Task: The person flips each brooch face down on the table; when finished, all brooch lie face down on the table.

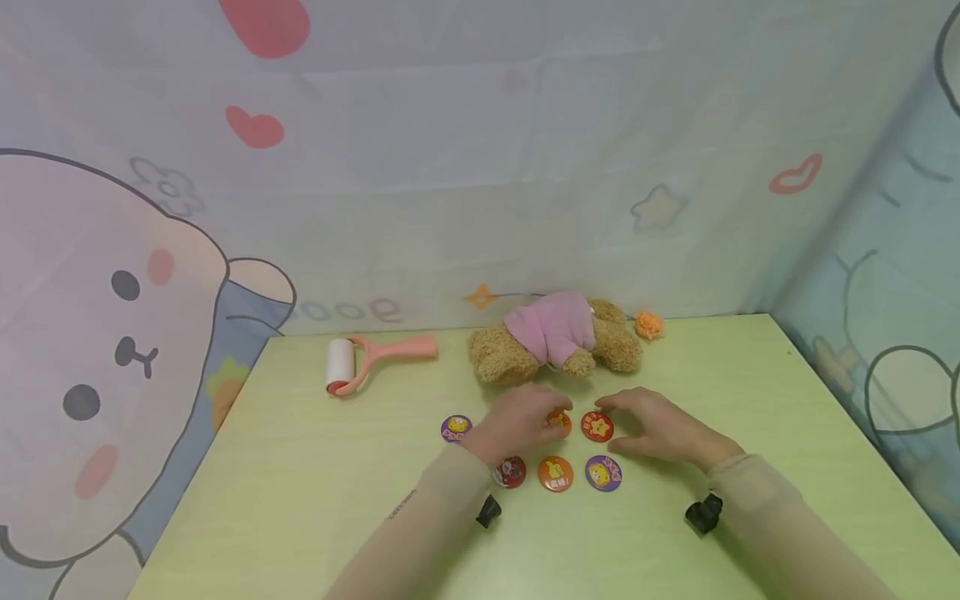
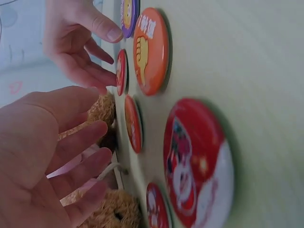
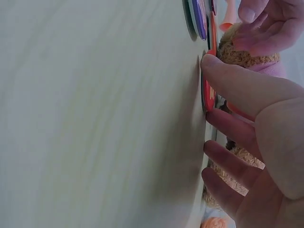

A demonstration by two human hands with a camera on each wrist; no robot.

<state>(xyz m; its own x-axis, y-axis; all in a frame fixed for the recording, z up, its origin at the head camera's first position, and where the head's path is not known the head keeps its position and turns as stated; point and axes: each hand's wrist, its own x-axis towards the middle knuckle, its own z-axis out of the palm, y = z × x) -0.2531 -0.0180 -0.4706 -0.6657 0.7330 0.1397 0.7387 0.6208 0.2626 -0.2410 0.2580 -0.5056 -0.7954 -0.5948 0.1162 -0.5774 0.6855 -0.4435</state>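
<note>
Several round badges lie flat on the table. My left hand (image 1: pixel 521 421) hovers over an orange badge (image 1: pixel 561 422), partly covering it; in the left wrist view its loose fingers stand apart from that badge (image 2: pixel 133 124). My right hand (image 1: pixel 663 425) has thumb and index fingertips right at opposite edges of a red star badge (image 1: pixel 597 426), its other fingers spread beside it. Closer to me are a red badge (image 1: pixel 510 472), an orange thumbs-up badge (image 1: pixel 556 473) and a purple badge (image 1: pixel 603 473). Another purple badge (image 1: pixel 457 428) is left of my left hand.
Behind the hands a brown plush bear (image 1: pixel 555 337) in a pink top lies on its side. A pink-handled lint roller (image 1: pixel 382 358) is at the back left, and a small orange fluffy ball (image 1: pixel 649 324) by the bear. A printed cloth (image 1: pixel 487 167) hangs along the table's back edge.
</note>
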